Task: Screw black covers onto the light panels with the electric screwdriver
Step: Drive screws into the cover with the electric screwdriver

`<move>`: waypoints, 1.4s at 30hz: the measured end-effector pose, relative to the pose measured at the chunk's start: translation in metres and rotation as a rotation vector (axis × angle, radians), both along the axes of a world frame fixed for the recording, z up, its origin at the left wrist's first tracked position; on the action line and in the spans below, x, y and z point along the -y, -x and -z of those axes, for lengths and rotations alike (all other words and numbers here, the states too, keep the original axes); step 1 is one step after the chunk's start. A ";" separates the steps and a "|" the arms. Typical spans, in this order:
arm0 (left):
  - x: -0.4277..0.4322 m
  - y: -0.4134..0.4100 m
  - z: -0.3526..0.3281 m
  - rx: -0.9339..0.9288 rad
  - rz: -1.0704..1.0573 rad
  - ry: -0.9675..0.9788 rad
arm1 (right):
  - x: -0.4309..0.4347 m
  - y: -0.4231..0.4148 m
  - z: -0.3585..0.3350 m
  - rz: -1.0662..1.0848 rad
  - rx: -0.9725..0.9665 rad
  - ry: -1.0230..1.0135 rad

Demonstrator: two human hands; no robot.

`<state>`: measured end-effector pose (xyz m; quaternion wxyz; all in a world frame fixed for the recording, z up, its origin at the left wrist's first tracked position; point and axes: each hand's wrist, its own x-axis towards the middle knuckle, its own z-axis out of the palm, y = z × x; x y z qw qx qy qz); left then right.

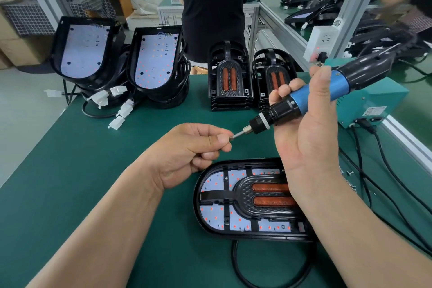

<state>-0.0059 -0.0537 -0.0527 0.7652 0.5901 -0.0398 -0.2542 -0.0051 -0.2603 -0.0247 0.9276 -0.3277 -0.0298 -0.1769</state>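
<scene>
Left hand (189,149) pinches the bit (238,134) of the electric screwdriver (280,112) between curled thumb and forefinger, while the right hand (308,142) grips its blue barrel, above the light panel (215,217) and black cover (254,203) lying near the front edge of the table (93,170).

No legible text.
Small label (376,110) on teal box (364,98), right side of bench (93,170), too blurred to read.

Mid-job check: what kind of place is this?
Likely a lamp assembly line: stacked light panels and black covers line a green bench mat, and the right hand holds an electric screwdriver.
</scene>
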 end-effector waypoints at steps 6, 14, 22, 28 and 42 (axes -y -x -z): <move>-0.006 -0.001 -0.001 -0.014 0.021 0.001 | 0.003 -0.001 0.001 0.003 -0.039 -0.064; -0.022 0.000 -0.004 0.038 0.096 -0.293 | 0.002 0.007 -0.003 -0.043 -0.026 -0.055; -0.022 0.006 -0.011 0.164 0.260 -0.612 | 0.002 0.022 -0.011 -0.129 0.013 -0.004; -0.019 0.007 -0.009 0.203 0.156 -0.666 | -0.005 0.036 -0.011 -0.210 0.024 0.080; -0.027 0.003 -0.009 0.213 0.039 -0.682 | -0.018 0.050 -0.003 -0.242 0.033 0.318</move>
